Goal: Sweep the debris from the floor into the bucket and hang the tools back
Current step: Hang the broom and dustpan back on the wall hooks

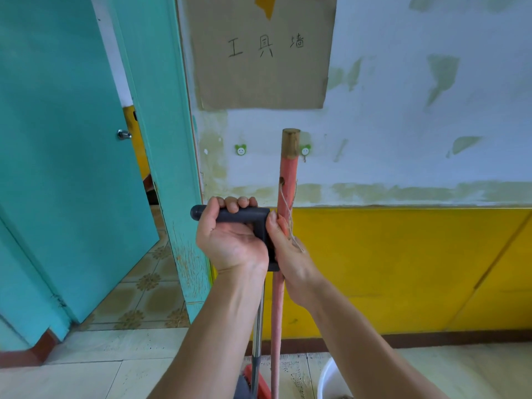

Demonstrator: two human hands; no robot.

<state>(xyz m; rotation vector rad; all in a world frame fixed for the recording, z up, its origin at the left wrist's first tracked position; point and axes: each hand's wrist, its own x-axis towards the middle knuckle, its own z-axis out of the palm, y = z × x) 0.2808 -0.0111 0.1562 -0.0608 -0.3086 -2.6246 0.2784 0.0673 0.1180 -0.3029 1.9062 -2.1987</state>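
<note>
A white wall with patchy green paint above and a yellow painted band (403,269) below fills the view, with a teal door (57,139) at nine o'clock. A cardboard sign (262,50) with handwritten characters hangs at twelve o'clock.

Below the sign, two small green smiley-face hooks (240,150) sit side by side on the wall; the right hook (305,151) is just beside the top of the broom handle (289,168), at its three o'clock.

The pink broom handle stands nearly upright, its bare wooden tip level with the hooks. A twine loop (285,203) hangs from a hole near its top. The right hand (288,254) is wrapped closed around the handle, pinching the twine.

The left hand (230,234) is closed around the black grip of a dustpan handle (244,216), whose metal shaft runs straight down. The other hook lies at this hand's twelve o'clock.

A white bucket (331,378) sits on the floor at five o'clock.

Hanging the broom likely means lifting the twine up and slightly right onto the nearer hook.
</note>
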